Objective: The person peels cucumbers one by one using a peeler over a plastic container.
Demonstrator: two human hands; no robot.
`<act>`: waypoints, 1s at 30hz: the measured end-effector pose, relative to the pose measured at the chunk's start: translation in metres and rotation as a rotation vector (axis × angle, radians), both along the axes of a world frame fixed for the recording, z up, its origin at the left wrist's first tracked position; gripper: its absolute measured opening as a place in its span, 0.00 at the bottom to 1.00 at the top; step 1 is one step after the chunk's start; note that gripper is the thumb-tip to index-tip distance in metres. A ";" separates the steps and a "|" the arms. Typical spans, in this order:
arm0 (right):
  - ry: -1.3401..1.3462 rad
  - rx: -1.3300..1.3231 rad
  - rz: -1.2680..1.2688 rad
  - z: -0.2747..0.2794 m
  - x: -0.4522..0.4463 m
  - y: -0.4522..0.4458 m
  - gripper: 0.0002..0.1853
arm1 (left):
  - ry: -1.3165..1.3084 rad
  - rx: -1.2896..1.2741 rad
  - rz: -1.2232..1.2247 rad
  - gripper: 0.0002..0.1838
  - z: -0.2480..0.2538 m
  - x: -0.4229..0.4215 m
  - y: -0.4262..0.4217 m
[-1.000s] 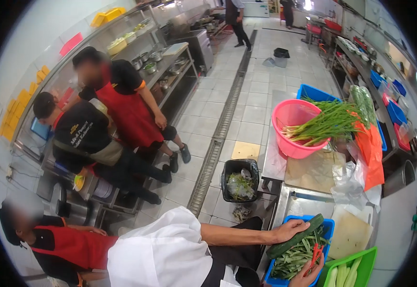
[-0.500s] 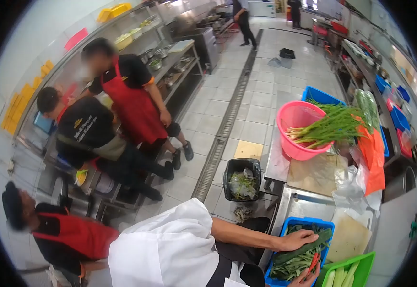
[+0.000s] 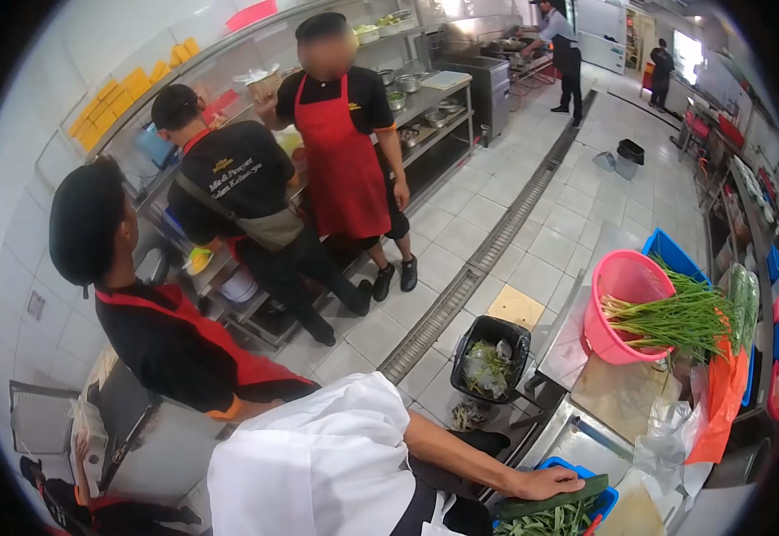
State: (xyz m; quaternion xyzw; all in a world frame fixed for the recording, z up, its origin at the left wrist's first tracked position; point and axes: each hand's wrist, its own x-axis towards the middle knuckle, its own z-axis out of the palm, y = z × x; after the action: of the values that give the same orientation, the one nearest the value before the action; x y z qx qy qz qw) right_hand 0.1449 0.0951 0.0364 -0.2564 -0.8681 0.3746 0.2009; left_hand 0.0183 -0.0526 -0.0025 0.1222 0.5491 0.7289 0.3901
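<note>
My left hand [image 3: 546, 483] reaches in from a white sleeve and is closed on a large dark green cucumber-like vegetable [image 3: 593, 489]. That vegetable lies across a blue basket [image 3: 612, 500], over thin green strips [image 3: 550, 522] that look like peelings or leaves. At the bottom edge, part of a red tool [image 3: 594, 525] shows beside the strips. My right hand is outside the frame.
Beyond the basket are a metal tray [image 3: 586, 440], a pink tub [image 3: 603, 317] with long green stalks and an orange bag [image 3: 722, 402]. A black bin [image 3: 491, 357] stands on the floor. Several people in aprons stand at left.
The view has swung left, so the basket sits lower in frame and my right hand has left view. The red-aproned person in the middle now faces this way with one hand raised.
</note>
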 end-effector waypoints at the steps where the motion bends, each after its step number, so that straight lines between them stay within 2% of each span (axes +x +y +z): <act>1: 0.035 -0.006 0.029 0.008 -0.003 -0.004 0.24 | 0.000 0.003 -0.023 0.26 -0.006 -0.002 0.001; 4: 0.156 -0.046 0.068 0.013 -0.006 -0.012 0.24 | -0.055 0.011 0.033 0.25 -0.024 -0.002 0.011; 5: 0.029 -0.011 -0.068 0.013 -0.002 -0.016 0.24 | -0.112 0.052 -0.003 0.25 -0.013 -0.004 0.006; 8: -0.005 -0.013 -0.120 0.001 0.010 -0.017 0.24 | -0.200 0.156 -0.016 0.23 -0.027 -0.003 0.014; 9: 0.106 -0.061 -0.048 0.016 0.007 -0.026 0.24 | -0.162 0.119 -0.064 0.23 -0.030 -0.004 0.013; 12: 0.111 -0.062 -0.064 0.008 0.017 -0.031 0.23 | -0.200 0.159 -0.092 0.24 0.002 -0.003 0.013; 16: 0.064 -0.177 -0.186 0.023 0.030 -0.046 0.25 | -0.292 0.181 -0.178 0.25 0.000 0.003 0.026; 18: 0.039 -0.140 -0.217 0.026 0.036 -0.050 0.26 | -0.300 0.190 -0.225 0.26 0.004 0.006 0.029; 21: 0.025 -0.131 -0.252 0.014 0.051 -0.044 0.26 | -0.338 0.074 -0.284 0.28 0.002 0.012 0.037; 24: 0.009 -0.148 -0.265 0.016 0.054 -0.042 0.26 | -0.183 0.112 -0.258 0.28 0.003 0.019 0.042; 30: -0.015 -0.176 -0.236 0.025 0.054 -0.030 0.29 | -0.246 0.102 -0.282 0.28 -0.001 0.025 0.046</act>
State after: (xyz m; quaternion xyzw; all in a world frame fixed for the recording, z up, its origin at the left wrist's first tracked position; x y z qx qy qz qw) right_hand 0.1992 0.0651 0.0610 -0.3761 -0.7972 0.4212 0.2135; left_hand 0.0437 -0.0065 -0.0039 0.1277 0.4372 0.7033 0.5458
